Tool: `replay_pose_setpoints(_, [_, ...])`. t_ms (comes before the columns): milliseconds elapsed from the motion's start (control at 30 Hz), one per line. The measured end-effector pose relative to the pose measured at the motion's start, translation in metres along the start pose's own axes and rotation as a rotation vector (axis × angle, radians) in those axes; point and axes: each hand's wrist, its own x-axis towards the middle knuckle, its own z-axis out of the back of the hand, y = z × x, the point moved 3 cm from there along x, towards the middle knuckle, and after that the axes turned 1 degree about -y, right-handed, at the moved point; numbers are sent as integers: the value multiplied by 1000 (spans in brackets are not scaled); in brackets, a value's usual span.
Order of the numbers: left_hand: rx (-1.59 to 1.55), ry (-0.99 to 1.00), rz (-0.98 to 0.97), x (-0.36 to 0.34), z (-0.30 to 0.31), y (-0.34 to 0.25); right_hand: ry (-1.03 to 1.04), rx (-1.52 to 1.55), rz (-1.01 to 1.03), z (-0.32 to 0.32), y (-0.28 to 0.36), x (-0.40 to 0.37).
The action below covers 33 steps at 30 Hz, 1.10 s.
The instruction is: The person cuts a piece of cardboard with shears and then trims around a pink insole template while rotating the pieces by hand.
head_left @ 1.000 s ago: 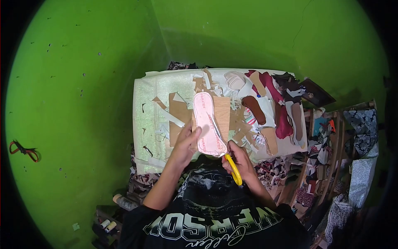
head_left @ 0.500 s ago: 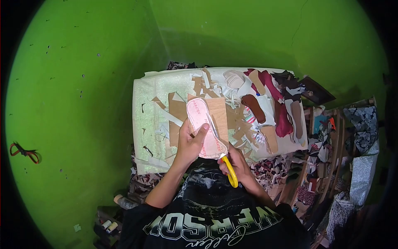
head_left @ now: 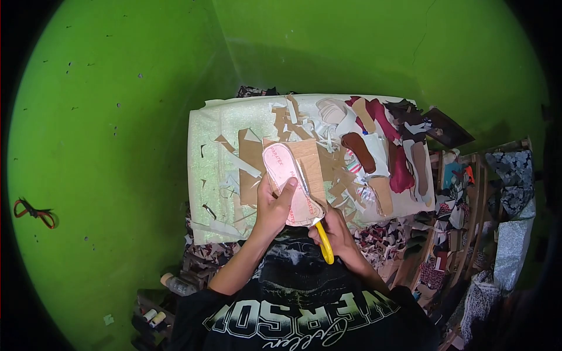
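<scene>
My left hand [head_left: 276,203] grips a pink sole-shaped sheet [head_left: 282,162] printed "PARATEX", its thumb lying on the printed face. At the sheet's lower right, my right hand [head_left: 336,231] is closed on scissors with a yellow handle [head_left: 326,244]. The scissor blades run up along the sheet's right edge and are partly hidden by it. Beyond the sheet lies a wood-toned square board [head_left: 310,155] on the table, partly covered by the sheet and my hand.
The pale table [head_left: 216,123] carries brown and white scraps [head_left: 287,120], a dark brown sole piece [head_left: 358,152] and maroon fabric [head_left: 400,169]. A wooden rack [head_left: 468,234] with materials stands at the right. Scraps cover the floor below.
The pink sheet has tilted slightly and shifted a little down and right. The yellow handle has turned more upright, and my left hand has moved slightly right.
</scene>
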Motion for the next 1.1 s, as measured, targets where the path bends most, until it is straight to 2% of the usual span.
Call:
replay_pose_setpoints(100, [-42, 30, 45, -5, 0, 5, -80, -176, 385, 0, -7, 9])
replay_pose_setpoints(200, [-74, 21, 18, -9, -11, -7, -129, -288, 484, 3, 2, 7])
replay_pose_setpoints(267, [-73, 19, 0, -9, -12, -11, -19, -186, 79, 4, -12, 3])
replay_pose_setpoints(333, [-51, 44, 9, -5, -5, -6, 15, -133, -82, 5, -12, 0])
replay_pose_setpoints(433, [-24, 131, 30, -5, -2, -2, -54, -193, 108, 7, 7, 2])
replay_pose_setpoints(500, [-17, 139, 26, -6, -3, 3, -113, -330, 331, 11, 9, 4])
replay_pose_setpoints(567, [-28, 143, 32, -6, -5, 3, -71, -223, 170, 10, 5, 3])
replay_pose_setpoints(633, [-59, 139, 47, -7, -8, -1, -75, -220, 145, 10, 6, 1])
replay_pose_setpoints(700, [-20, 120, 24, -6, -6, 3, -124, -316, 259, 10, 16, -3])
replay_pose_setpoints(800, [35, 89, -28, -2, -5, 2, -14, -159, 27, 5, 35, -15])
replay_pose_setpoints(900, [72, 79, -72, 0, -6, 0, 47, -109, 4, 5, 35, -18])
replay_pose_setpoints(1000, [110, 76, -105, 1, -4, 2, -120, -300, 289, 4, 26, -11])
replay_pose_setpoints(1100, [110, 66, -112, 1, -3, 3, -66, -155, 69, 2, 18, -13])
